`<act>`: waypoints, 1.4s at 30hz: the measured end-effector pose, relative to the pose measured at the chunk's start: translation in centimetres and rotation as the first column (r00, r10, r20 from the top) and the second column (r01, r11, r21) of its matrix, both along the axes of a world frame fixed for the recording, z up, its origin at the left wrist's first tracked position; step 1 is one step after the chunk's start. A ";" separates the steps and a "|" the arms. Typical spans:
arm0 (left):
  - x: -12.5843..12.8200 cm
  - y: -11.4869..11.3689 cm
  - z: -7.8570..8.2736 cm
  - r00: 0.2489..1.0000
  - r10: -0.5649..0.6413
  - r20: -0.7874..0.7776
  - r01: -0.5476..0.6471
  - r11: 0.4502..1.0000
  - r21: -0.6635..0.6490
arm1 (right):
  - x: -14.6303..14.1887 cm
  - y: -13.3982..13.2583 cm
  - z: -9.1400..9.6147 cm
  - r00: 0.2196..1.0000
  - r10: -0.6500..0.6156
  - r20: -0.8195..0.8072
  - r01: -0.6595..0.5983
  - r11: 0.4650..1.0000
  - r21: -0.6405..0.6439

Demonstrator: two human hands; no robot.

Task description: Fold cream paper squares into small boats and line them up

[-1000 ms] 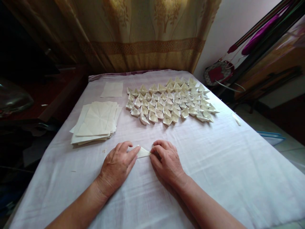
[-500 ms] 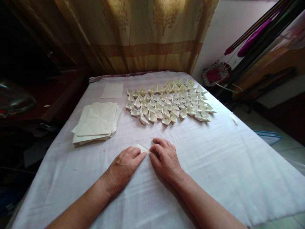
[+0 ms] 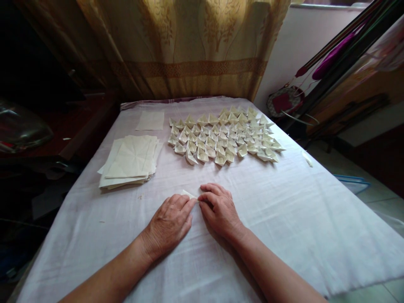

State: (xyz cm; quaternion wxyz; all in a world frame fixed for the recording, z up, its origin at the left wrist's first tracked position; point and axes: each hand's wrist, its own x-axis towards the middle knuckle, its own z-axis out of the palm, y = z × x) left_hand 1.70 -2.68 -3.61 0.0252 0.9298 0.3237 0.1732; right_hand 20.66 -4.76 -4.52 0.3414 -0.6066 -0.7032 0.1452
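Observation:
My left hand [image 3: 170, 223] lies palm down on the white cloth, fingers together, pressing flat on a small folded piece of cream paper [image 3: 188, 194]; only its far corner shows. My right hand [image 3: 219, 208] sits just to the right, fingers curled, pinching the paper's right end. Beyond the hands, several small folded paper boats [image 3: 224, 136] are laid out in rows. A stack of creased cream paper sheets [image 3: 131, 160] rests to the left of them.
The table [image 3: 284, 219] is covered by a white cloth. A single flat sheet [image 3: 150, 120] lies at the far left. A small paper scrap [image 3: 306, 158] sits near the right edge. A patterned curtain [image 3: 189, 46] hangs behind; dark furniture stands left.
My left hand slid right over the folded paper, covering most of it. The right hand stayed at the paper's right end. The camera shifted slightly.

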 end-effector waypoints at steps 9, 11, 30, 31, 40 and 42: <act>0.1 0.4 0.3 0.999 -0.008 0.040 0.013 0.994 -0.110 | 0.1 -0.2 -0.5 0.998 -0.060 0.000 0.060 0.998 0.035; 0.0 0.3 0.2 0.999 -0.009 0.051 0.015 0.994 -0.104 | 0.0 -0.2 -0.3 0.997 -0.058 0.042 0.058 0.998 0.015; -0.3 0.1 -0.4 0.999 -0.034 0.017 0.034 0.999 -0.010 | -1.3 0.4 -0.4 0.987 -0.124 0.106 0.126 0.992 -0.011; -0.3 0.1 -0.5 0.999 -0.030 0.017 0.031 1.000 -0.004 | -1.4 0.4 -0.6 0.985 -0.127 0.113 0.126 0.992 0.015; -0.2 0.1 -0.4 1.000 -0.021 0.005 0.021 1.000 0.010 | -0.8 -0.8 -0.5 0.942 -0.056 0.332 -0.026 0.971 0.238; -0.3 0.1 -0.6 1.000 -0.024 0.021 0.022 0.998 0.053 | -0.6 -1.3 -0.3 0.933 -0.040 0.359 -0.058 0.964 0.259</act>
